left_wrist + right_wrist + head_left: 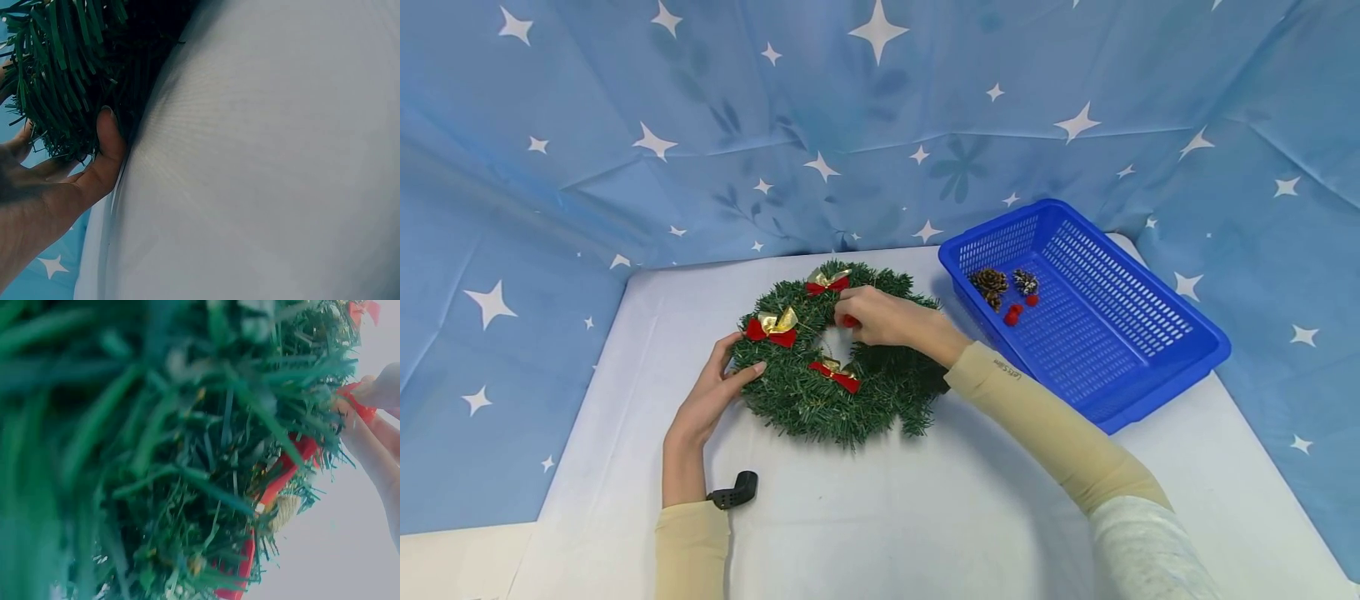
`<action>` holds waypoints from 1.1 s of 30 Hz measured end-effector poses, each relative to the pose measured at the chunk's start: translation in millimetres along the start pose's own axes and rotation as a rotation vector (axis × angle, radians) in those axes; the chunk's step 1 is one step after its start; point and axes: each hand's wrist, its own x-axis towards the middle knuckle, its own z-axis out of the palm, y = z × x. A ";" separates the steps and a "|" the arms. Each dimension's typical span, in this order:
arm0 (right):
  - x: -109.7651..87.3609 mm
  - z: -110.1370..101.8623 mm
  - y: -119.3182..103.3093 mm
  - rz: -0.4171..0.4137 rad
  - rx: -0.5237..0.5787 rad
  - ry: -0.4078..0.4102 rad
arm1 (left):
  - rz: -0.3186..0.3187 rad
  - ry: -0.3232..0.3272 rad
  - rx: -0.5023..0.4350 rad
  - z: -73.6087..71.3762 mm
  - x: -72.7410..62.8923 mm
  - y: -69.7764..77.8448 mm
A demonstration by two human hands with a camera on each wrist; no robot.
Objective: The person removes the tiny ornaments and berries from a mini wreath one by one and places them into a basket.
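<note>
A green Christmas wreath [820,408] lies on the white table, with red and gold bows on it, among them a left bow [772,327], an upper bow [829,282] and a lower bow [836,375]. My left hand [711,398] grips its left rim, thumb and fingers spread round the needles, as the left wrist view also shows. Over the wreath's centre hole, my right hand [880,317] pinches a small red ornament [359,403] against the inner edge of the greenery. Fingers hide most of that ornament.
To the right stands a blue plastic basket [1157,275], holding pinecones [989,283] and small red ornaments [1013,314]. My right forearm passes in front of its near left side. A star-printed blue cloth [880,100] hangs behind and beside the white table [850,525].
</note>
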 end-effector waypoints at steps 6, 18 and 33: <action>-7.6 -3.6 5.8 0.016 0.030 0.024 | -0.004 0.001 0.006 -0.2 0.7 0.1; -21.2 -11.9 10.1 -0.003 0.015 0.094 | -0.002 -0.001 0.008 -0.2 1.4 -1.0; -35.2 -23.5 16.6 0.032 0.062 0.108 | 0.004 -0.003 0.010 -0.6 1.5 -1.3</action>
